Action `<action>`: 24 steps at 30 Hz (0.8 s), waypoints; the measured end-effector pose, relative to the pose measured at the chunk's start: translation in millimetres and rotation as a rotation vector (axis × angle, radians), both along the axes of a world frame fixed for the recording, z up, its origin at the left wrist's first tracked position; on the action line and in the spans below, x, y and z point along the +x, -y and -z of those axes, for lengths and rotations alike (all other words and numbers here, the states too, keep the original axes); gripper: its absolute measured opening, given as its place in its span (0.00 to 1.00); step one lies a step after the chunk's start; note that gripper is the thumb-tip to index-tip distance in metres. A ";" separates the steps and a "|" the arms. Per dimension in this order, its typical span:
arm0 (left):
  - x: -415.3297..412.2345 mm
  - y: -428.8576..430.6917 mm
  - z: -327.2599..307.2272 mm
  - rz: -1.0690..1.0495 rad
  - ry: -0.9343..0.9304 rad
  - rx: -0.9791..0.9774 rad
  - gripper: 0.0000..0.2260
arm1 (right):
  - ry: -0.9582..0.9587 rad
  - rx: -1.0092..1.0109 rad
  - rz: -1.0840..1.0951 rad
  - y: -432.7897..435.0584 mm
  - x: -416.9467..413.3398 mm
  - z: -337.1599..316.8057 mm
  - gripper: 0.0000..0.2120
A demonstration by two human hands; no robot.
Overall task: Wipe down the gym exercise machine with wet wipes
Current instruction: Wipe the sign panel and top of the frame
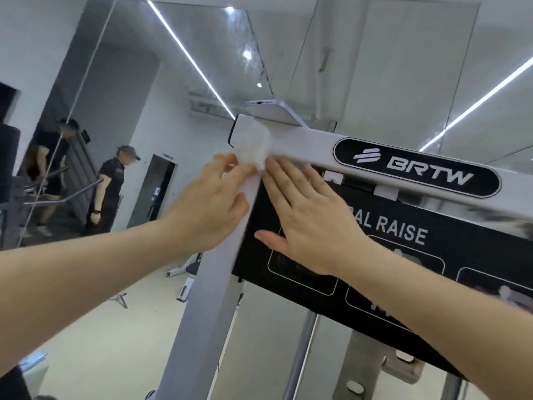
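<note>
A white gym machine frame (202, 298) rises to a top crossbar with a black BRTW badge (415, 168). A white wet wipe (253, 150) lies over the frame's upper left corner. My left hand (210, 203) pinches the wipe's lower edge from the left side of the upright. My right hand (308, 215) lies flat against the black instruction panel (403, 269), fingers together, with its fingertips touching the wipe's lower right edge.
A phone (274, 109) rests on top of the frame corner. A mirror wall on the left reflects two people in black (108, 192) and gym equipment. A steel guide rod (302, 356) runs down behind the panel. Small equipment stands on the pale floor below.
</note>
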State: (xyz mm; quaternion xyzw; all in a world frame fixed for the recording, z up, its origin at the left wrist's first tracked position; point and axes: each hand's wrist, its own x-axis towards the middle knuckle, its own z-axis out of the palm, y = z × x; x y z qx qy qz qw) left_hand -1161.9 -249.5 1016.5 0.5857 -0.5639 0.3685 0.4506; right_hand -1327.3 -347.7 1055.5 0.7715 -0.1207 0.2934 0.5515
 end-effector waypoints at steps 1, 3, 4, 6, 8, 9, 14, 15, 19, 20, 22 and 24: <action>-0.5 1.2 1.0 -0.001 0.006 -0.004 0.21 | -0.017 -0.005 -0.007 2.9 -3.5 3.4 0.40; -3.3 1.0 0.9 -0.004 0.018 -0.011 0.19 | -0.040 -0.012 -0.003 2.7 -9.1 4.0 0.40; -5.7 0.3 0.5 -0.016 0.024 -0.013 0.18 | -0.056 -0.019 0.003 2.7 -12.3 5.6 0.39; -13.3 -2.9 1.9 -0.064 0.099 -0.008 0.16 | -0.097 -0.038 0.004 5.7 -22.8 12.8 0.38; -24.8 -8.6 5.6 -0.123 0.255 0.032 0.17 | -0.052 -0.031 0.034 10.0 -42.4 13.0 0.38; -31.1 -11.0 7.8 -0.144 0.332 0.048 0.17 | 0.028 -0.015 0.064 11.9 -53.2 9.1 0.39; -58.4 -5.7 4.2 -0.076 0.471 0.003 0.16 | 0.352 0.109 0.099 7.2 -55.2 3.2 0.40; -63.6 -2.0 0.9 -0.045 0.477 -0.015 0.17 | 0.344 0.121 0.083 7.7 -52.9 6.2 0.41; -88.8 8.6 -17.5 -0.006 0.541 -0.040 0.24 | 0.403 0.106 0.078 13.7 -84.4 -3.7 0.40; -94.9 10.4 -21.3 -0.023 0.568 -0.043 0.25 | 0.473 0.120 0.085 14.7 -93.7 -6.4 0.40; -104.4 15.8 -26.8 -0.037 0.595 -0.062 0.25 | 0.559 0.178 0.082 12.6 -93.6 -5.2 0.39; -113.9 24.1 -31.4 -0.023 0.596 -0.058 0.25 | 0.488 0.194 0.065 9.2 -78.9 1.4 0.37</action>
